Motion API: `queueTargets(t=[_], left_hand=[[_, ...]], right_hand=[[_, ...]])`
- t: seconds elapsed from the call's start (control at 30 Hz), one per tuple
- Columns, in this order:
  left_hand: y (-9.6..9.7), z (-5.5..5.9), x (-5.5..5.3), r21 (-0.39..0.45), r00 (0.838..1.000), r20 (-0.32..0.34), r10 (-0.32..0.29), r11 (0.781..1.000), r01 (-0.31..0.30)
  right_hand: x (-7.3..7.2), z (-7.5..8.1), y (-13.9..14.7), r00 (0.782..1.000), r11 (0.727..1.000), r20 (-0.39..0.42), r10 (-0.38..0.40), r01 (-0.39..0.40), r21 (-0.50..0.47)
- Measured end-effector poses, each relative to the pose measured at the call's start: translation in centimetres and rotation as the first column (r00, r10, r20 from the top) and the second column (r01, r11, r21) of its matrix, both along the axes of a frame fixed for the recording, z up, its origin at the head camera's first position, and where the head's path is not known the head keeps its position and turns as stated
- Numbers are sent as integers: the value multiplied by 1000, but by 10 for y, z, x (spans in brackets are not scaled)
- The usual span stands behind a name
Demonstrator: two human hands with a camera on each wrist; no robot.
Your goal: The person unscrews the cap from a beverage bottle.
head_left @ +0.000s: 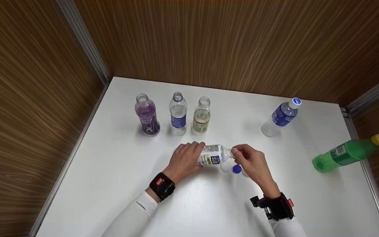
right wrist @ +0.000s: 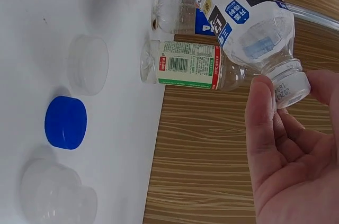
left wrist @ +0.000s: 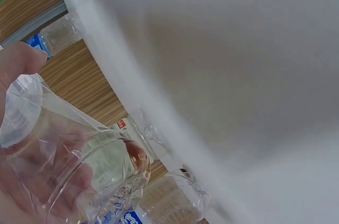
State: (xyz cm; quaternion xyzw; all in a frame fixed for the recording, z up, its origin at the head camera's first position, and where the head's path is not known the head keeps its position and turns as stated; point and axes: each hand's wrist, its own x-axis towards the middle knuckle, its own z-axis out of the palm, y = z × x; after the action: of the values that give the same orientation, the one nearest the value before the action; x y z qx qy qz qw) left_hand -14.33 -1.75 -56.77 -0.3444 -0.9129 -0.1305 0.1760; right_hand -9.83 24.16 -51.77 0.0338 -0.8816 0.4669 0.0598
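Tilted on its side above the table, a clear plastic bottle with a white label [head_left: 211, 154] lies in my left hand [head_left: 184, 159], which grips it round the body. My right hand [head_left: 253, 164] pinches the white cap [right wrist: 292, 90] on the bottle's neck between thumb and fingers. The bottle's clear base [left wrist: 114, 176] fills the lower left of the left wrist view. Beneath the neck, a blue cap [right wrist: 65, 122] sits on the table between a translucent cap [right wrist: 89, 65] and a whitish, rounded cap-like piece [right wrist: 55, 192].
Three uncapped bottles stand behind my hands: a purple one [head_left: 147, 117], one with a blue label [head_left: 178, 115] and one with a pale label [head_left: 201, 117]. To the right are a blue-labelled capped bottle [head_left: 281, 115] and a green bottle with a yellow cap [head_left: 347, 153]. Wood-grain panels [head_left: 209, 42] enclose the white table.
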Motion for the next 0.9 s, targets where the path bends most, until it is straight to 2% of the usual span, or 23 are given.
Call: queueTargets(t=[0.33,0.57,0.7,0.9], left_hand=[[-2,0,1,52,992,125,-35,998,29],[-2,2,2,70,967,248,-63,996,47],[-2,3,3,94,955,286,-77,994,52],[-3,2,4,132,940,327,-96,990,55]], right_hand=[[0,0,0,998,999,-38,40,-40,1],[3,1,2,993,996,-81,84,-86,-24],[3,0,4,987,994,-125,104,-105,-3],[6,4,5,975,986,-159,155,-162,-29]])
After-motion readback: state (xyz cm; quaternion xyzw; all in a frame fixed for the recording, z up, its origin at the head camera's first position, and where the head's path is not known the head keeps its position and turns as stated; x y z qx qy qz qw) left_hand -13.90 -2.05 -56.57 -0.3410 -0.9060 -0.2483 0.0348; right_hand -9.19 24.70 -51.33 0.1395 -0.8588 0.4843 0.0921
